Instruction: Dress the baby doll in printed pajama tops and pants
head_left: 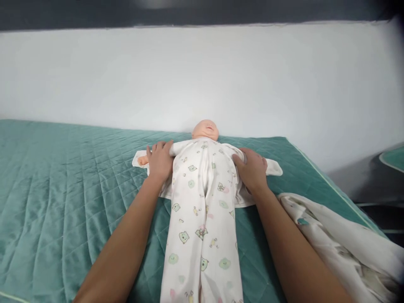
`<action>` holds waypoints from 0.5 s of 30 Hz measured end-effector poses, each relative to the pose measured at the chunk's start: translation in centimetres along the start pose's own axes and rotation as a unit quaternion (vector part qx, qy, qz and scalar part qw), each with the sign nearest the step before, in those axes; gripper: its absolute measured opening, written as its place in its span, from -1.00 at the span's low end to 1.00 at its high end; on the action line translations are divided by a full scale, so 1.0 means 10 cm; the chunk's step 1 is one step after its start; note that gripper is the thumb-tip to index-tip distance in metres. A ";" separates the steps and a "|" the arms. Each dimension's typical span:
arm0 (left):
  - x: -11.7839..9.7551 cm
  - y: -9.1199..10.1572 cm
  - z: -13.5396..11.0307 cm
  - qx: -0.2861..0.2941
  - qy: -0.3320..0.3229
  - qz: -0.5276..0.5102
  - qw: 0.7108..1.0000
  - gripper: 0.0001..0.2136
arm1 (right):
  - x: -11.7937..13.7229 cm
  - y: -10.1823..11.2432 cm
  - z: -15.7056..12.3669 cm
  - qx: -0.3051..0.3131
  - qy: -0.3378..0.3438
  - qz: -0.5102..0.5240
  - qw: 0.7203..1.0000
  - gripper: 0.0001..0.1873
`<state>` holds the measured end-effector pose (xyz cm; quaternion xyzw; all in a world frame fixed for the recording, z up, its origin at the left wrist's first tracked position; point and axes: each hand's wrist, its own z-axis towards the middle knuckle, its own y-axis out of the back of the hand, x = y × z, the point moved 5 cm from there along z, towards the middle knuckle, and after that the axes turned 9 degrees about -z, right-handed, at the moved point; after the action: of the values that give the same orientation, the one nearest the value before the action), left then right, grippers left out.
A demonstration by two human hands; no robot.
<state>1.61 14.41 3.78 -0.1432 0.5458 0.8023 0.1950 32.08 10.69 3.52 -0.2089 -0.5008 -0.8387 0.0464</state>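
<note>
A baby doll lies on its back on a green quilted mattress, head toward the wall. It wears a white printed sleepsuit. My left hand rests flat, fingers stretched out, on the doll's sleeve at its shoulder; the doll's small hand pokes out beyond it. My right hand lies on the other side of the doll's chest, fingers curved over the garment's edge near the other sleeve. Whether it grips the fabric or only presses on it I cannot tell.
A crumpled white printed cloth lies on the mattress at the right, near its edge. A white wall runs directly behind the doll's head. To the right the mattress ends at a dark gap, with part of another green surface.
</note>
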 end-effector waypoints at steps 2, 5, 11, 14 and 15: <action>-0.03 0.12 -0.08 -0.023 -0.022 -0.075 0.997 -0.57 | -0.02 -0.01 0.00 -0.001 -0.019 -0.006 1.000 -0.61; -0.22 0.33 -0.25 -0.033 -0.057 -0.203 0.977 -0.67 | -0.04 -0.02 -0.01 0.000 -0.038 -0.007 0.999 -0.62; -1.23 0.41 -0.32 0.086 -0.197 -0.224 0.951 -0.70 | -0.03 -0.01 -0.02 0.019 -0.046 -0.002 0.999 -0.60; -1.68 0.19 -0.16 0.183 -0.226 -0.052 0.955 -0.70 | -0.05 0.00 -0.02 0.023 -0.057 -0.002 0.998 -0.58; -1.78 0.09 -0.09 0.225 -0.225 0.007 0.948 -0.70 | -0.07 0.00 -0.02 0.027 -0.062 -0.002 0.998 -0.57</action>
<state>16.97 10.45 12.04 0.0926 0.6552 0.6713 0.3338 32.64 10.43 3.21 -0.2585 -0.5254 -0.8104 0.0188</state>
